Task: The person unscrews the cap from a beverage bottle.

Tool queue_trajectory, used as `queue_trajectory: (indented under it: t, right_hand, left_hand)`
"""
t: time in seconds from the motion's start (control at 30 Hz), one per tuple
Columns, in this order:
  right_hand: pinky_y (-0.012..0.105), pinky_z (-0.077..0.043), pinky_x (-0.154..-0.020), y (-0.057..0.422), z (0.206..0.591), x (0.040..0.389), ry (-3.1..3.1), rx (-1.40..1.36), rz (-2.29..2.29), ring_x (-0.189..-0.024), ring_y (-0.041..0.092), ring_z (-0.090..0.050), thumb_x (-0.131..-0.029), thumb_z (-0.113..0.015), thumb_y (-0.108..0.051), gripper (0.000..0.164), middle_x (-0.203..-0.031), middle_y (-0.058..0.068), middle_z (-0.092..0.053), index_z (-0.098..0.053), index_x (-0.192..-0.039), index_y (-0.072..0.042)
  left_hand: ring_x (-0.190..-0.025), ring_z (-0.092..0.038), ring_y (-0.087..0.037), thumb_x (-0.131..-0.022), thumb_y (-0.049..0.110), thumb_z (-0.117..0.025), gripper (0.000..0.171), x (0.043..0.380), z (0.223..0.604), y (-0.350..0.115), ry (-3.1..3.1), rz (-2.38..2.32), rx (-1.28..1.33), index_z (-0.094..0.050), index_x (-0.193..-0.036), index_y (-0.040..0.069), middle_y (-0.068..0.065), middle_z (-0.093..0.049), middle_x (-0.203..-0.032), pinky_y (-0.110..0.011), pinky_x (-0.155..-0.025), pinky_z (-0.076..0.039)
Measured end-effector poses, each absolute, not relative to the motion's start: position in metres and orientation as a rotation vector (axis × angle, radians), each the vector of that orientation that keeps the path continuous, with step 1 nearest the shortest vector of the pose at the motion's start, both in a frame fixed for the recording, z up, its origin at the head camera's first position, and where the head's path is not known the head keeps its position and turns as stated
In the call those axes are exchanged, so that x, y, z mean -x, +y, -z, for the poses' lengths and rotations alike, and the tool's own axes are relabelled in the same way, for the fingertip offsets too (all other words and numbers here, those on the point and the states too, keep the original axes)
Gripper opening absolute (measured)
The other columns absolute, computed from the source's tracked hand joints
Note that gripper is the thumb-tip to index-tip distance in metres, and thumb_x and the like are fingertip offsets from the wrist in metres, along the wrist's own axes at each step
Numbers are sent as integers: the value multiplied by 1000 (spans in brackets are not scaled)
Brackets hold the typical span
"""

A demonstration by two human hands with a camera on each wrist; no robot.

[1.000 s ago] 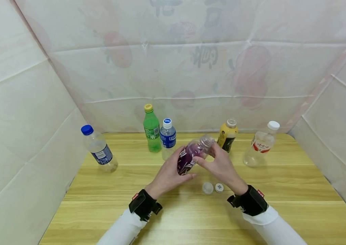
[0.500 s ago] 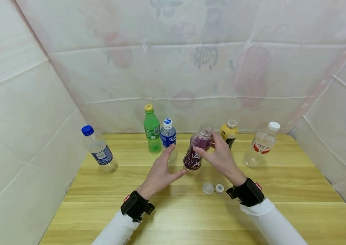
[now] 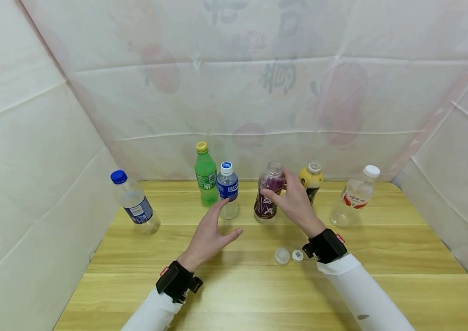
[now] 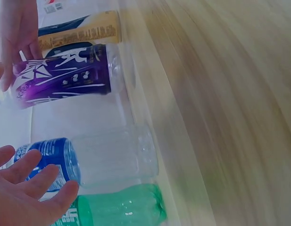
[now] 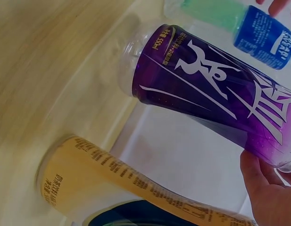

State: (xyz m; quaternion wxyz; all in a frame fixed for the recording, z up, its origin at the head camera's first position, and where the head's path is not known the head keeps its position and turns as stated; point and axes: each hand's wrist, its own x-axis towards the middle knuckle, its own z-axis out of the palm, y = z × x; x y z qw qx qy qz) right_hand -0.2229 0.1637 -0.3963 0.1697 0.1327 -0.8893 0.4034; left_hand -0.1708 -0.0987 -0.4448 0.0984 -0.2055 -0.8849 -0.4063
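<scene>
In the head view my right hand (image 3: 297,202) grips the upper part of a purple-labelled drink bottle (image 3: 265,210), thumb on one side and fingers on the other. The bottle stands nearly upright and its mouth has no cap. My left hand (image 3: 206,238) is held in the air with its fingers spread, in front of a clear bottle with a blue label (image 3: 228,190). The left wrist view shows those fingers (image 4: 47,175) overlapping the blue label. Near the right forearm lie a translucent cap (image 3: 282,256) and a small white cap (image 3: 297,255).
A green bottle with a yellow cap (image 3: 205,172) stands behind the blue-labelled one. Right of the purple bottle is an uncapped yellow bottle (image 3: 311,181). A white-capped bottle (image 3: 355,195) stands farther right, a blue-capped bottle (image 3: 135,202) far left. White cloth walls (image 3: 234,105) enclose the table.
My left hand has let go of the purple bottle and moved left and toward me. My right hand has carried the bottle back toward the rear row and brought it from tilted to nearly upright.
</scene>
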Motion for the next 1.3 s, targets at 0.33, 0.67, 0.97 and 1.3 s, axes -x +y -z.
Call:
queue_trajectory:
  t: [0.33,0.67,0.97,1.3]
  right_hand:
    - [50,-53,-90,162,402,233,-2574,-348,-1164,-110,34,-58,-89,-83,-38,83,-127,21,-55,-41,-150,1]
    - [57,-50,-100,161,403,232,-2604,-295,-1154,-124,41,-54,-87,-82,-47,96,-140,26,-50,-34,-155,1]
    - [61,-44,-108,165,399,217,-2558,-334,-1149,-137,44,-46,-89,-81,-45,101,-157,28,-38,-25,-160,1]
    - [63,-26,-120,183,392,185,-2438,-606,-1098,-153,41,-24,-92,-78,-41,99,-169,19,-22,-21,-163,-3]
  left_hand:
    - [-143,-43,-39,-86,31,-85,88,169,443,-111,-2595,1215,572,-38,-155,2,-19,-44,-157,-58,-115,-37]
    - [-143,-43,-40,-86,33,-84,89,170,443,-117,-2613,1225,516,-37,-156,3,-20,-44,-157,-61,-114,-37]
    - [-141,-44,-43,-85,28,-86,94,177,442,-119,-2540,1224,522,-32,-157,0,-24,-41,-157,-62,-112,-40]
    - [-148,-35,-43,-88,30,-83,98,189,437,-113,-2551,1287,426,-25,-160,-1,-25,-30,-163,-59,-118,-33]
